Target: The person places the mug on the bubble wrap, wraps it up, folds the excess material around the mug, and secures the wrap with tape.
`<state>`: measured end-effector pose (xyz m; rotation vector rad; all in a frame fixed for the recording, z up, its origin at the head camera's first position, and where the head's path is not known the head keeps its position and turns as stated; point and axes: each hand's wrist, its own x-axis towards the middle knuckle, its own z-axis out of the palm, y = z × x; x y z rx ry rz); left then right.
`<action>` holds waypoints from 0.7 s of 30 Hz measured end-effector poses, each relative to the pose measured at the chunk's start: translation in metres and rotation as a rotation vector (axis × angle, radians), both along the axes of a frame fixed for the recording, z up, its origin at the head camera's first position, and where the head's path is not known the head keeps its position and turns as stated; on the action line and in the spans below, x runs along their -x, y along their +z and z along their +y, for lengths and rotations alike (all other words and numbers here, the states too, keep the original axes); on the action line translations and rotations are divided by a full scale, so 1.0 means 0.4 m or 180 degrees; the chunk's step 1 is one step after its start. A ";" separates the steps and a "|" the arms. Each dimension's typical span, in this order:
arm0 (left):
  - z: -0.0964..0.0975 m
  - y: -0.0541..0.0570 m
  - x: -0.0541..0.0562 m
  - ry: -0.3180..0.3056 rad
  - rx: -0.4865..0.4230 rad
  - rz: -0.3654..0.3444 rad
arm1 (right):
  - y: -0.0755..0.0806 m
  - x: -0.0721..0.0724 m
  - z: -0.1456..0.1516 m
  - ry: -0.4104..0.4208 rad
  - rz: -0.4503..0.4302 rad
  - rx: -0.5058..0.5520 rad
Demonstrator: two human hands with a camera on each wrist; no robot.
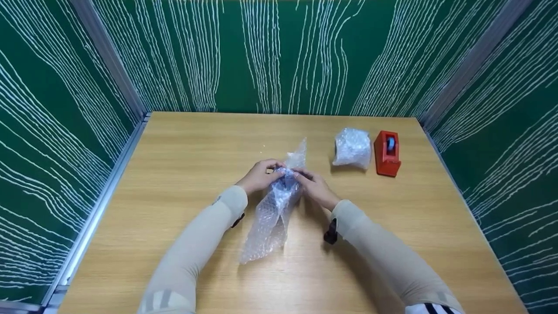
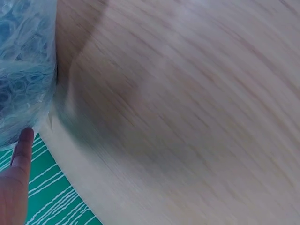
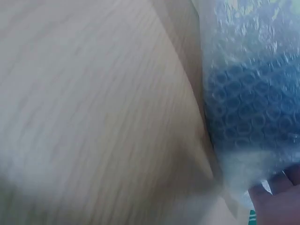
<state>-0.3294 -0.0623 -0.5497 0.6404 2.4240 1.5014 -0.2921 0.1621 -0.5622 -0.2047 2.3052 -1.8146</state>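
Observation:
In the head view a sheet of bubble wrap point(image 1: 266, 231) stands out from the middle of the table, folded around something bluish whose kind I cannot make out. My left hand point(image 1: 260, 175) pinches the wrap's upper part from the left, thumb on the near side. From the right, my right hand point(image 1: 317, 187) pinches the same part, its thumb close to the other one. A finger point(image 2: 21, 154) touches the bubble wrap point(image 2: 26, 70) in the left wrist view. The right wrist view shows a dark blue area through the bubble wrap point(image 3: 253, 103), with fingers point(image 3: 281, 185) at its lower end.
At the back right of the wooden table point(image 1: 183, 144) sits a bubble-wrapped bundle point(image 1: 353, 148). Just right of it stands a red tape dispenser point(image 1: 387, 153) with a blue-cored roll. Green panels with white lines point(image 1: 235, 56) enclose the back and sides.

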 end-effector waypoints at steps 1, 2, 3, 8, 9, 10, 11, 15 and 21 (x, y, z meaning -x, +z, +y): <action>0.000 -0.001 0.000 0.0005 0.0007 0.0010 | 0.000 0.004 0.004 -0.0126 -0.0031 0.0052; -0.001 -0.002 0.000 0.0009 0.0010 0.0015 | -0.003 0.009 0.008 -0.0258 -0.0031 0.0098; -0.001 -0.003 0.000 0.0009 0.0011 0.0014 | -0.006 0.016 0.012 -0.0400 -0.0010 0.0114; -0.004 -0.004 0.000 0.0006 -0.0002 0.0015 | -0.029 0.058 0.034 -0.0884 0.0023 -0.0042; -0.004 -0.004 -0.001 0.0012 0.0005 0.0019 | -0.031 0.066 0.037 -0.0919 -0.0026 -0.0087; -0.005 -0.003 -0.001 0.0020 0.0015 0.0020 | -0.032 0.073 0.040 -0.0935 -0.0106 -0.0100; -0.005 -0.004 0.000 0.0026 0.0021 0.0022 | -0.032 0.080 0.042 -0.0947 -0.0193 -0.0091; -0.004 -0.003 -0.001 0.0047 0.0031 0.0019 | -0.026 0.108 0.041 -0.0976 -0.0538 0.0088; 0.000 -0.006 -0.001 0.0061 0.0051 0.0051 | -0.017 0.136 0.031 -0.0929 -0.0903 0.0272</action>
